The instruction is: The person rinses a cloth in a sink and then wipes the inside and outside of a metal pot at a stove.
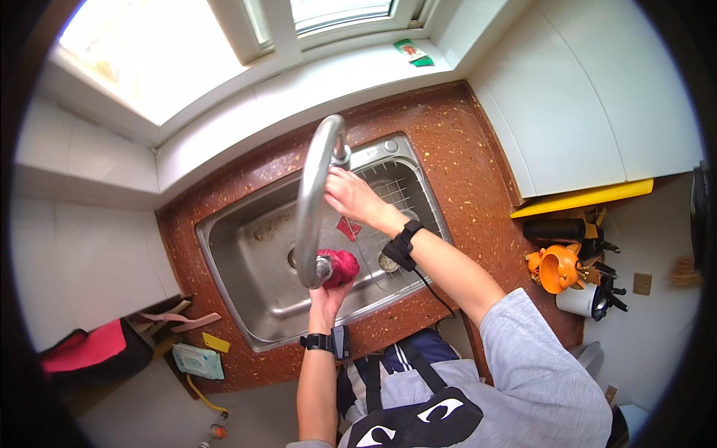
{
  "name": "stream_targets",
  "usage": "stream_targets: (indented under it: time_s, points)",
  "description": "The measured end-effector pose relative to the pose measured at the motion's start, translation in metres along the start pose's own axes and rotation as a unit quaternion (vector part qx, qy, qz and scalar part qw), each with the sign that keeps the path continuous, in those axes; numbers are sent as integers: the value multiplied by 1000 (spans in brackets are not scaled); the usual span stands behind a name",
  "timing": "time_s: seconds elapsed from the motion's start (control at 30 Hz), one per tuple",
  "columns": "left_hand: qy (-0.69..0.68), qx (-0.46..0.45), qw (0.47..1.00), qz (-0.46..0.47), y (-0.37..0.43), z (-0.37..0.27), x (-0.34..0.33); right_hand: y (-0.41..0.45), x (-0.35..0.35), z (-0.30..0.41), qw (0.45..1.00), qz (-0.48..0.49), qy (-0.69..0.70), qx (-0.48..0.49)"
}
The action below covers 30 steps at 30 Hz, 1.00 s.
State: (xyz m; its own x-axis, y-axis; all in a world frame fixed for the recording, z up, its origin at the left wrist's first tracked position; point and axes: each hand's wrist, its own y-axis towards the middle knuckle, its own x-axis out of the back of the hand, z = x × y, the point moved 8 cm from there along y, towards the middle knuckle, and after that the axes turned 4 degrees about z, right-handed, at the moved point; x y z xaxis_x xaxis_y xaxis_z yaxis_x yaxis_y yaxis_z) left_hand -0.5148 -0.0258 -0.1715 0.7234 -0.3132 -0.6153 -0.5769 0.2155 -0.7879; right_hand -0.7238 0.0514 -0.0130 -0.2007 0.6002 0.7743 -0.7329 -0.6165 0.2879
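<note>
Over a stainless steel sink [252, 241], my left hand [331, 297] holds a crumpled pink-red cloth [340, 267] directly below the spout end of a curved metal faucet [313, 207]. My right hand [350, 193] reaches up to the base of that faucet, its fingers closed around the area of the handle, which they partly hide. A small red patterned piece [348, 228] lies in the sink beneath my right forearm, near a wire rack [400, 187]. Whether water is running cannot be made out.
Speckled red-brown countertop [448, 157] surrounds the sink. At left are a wipes pack [197, 361], a yellow card-like piece [216, 343] and pink-handled tongs or scissors [196, 322]. An orange cat-shaped figure [557, 269] and a knife holder [577, 299] stand right, below a yellow board [582, 199].
</note>
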Motion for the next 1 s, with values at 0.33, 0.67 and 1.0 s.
stream_targets:
  time_s: [0.33, 0.67, 1.0]
  points:
    - [178, -69, 980, -56, -58, -19, 12, -184, -51, 59, 860, -62, 325, -388]
    - [300, -107, 945, -76, -127, -52, 27, -201, -199, 90, 474, 119, 694, -528]
    - [330, -74, 941, 4, -141, -149, 73, -171, -259, 115, 400, 94, 736, -538]
